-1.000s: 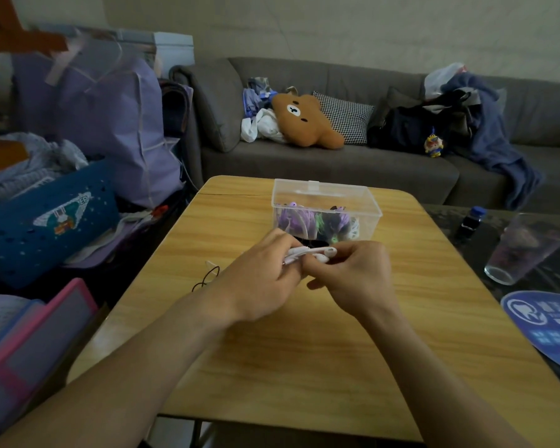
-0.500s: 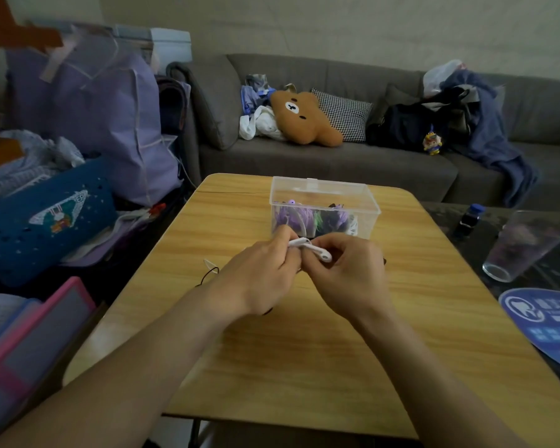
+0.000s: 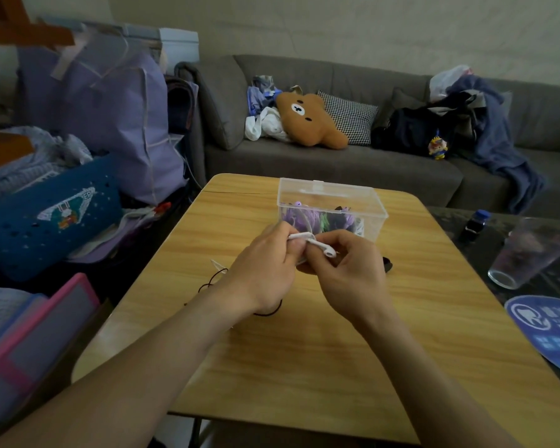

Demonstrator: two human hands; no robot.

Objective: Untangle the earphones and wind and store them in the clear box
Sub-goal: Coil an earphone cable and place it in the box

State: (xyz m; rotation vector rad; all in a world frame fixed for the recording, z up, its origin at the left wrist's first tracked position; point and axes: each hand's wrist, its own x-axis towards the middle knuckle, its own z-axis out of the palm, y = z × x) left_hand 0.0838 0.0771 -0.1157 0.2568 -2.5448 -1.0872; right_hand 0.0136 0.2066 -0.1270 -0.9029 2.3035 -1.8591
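I find both grips, left hand [image 3: 265,263] and right hand [image 3: 346,270], pinching white plastic earphones [image 3: 314,244] just before the clear rectangular plastic box [image 3: 374,205], apparently for winding.

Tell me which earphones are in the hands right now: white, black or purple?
The white earphones, pinched between left hand and right hand. The black cord lies on the table; the purple ones sit inside the clear box.

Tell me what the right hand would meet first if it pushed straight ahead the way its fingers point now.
Probably the left hand: the right hand points left and slightly forward, its fingers meeting the left's on the white earphones. The clear box sits beyond; depth is uncertain.
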